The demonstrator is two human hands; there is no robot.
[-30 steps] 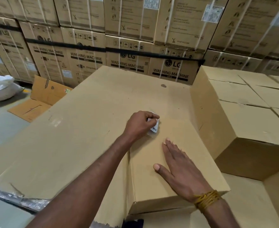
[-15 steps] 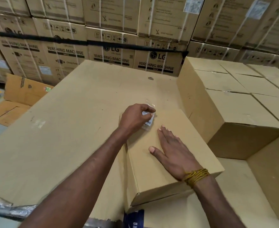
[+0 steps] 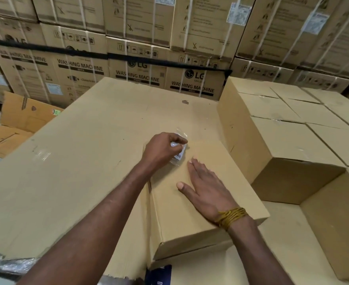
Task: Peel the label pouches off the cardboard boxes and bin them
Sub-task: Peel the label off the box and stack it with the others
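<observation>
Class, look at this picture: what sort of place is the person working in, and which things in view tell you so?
Most likely a warehouse or goods store. Strapped washing machine cartons are stacked high like a wall, plain cardboard boxes sit in rows, and flattened cardboard lies on the floor.

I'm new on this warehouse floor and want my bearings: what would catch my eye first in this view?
At centre, the left hand pinches a crumpled clear plastic label pouch at the far end of a small plain brown cardboard box, while the right hand, a yellow thread wristband at its wrist, lies flat on the box top. Behind, a wall of stacked printed washing machine cartons fills the background.
</observation>
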